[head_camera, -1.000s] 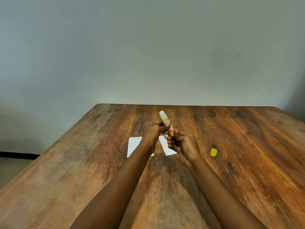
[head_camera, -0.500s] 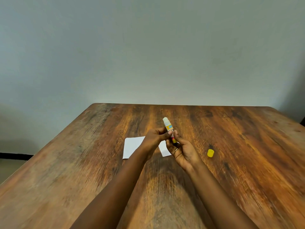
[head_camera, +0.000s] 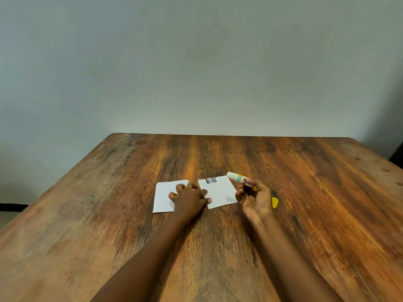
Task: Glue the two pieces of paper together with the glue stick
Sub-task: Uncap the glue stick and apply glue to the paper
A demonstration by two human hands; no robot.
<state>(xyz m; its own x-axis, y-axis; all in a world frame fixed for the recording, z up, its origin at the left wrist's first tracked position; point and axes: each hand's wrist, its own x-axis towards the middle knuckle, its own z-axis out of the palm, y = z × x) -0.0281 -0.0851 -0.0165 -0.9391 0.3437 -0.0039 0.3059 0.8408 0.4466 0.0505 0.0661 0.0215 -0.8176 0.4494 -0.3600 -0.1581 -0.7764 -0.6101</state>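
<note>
Worn brown wooden table: two white paper squares mid-table — thin, floppy, pin flat. Left hand splayed, empty, across both; right hand grasps uncapped glue stick by its barrel.

A wooden table with dark, streaky grain and worn pale patches along its left side carries everything here. Two white pieces of paper lie flat near its middle, side by side with a narrow strip of wood between them: the left paper and the right paper, which has a small grey printed patch at its far edge. A yellow cap lies to their right.
</note>
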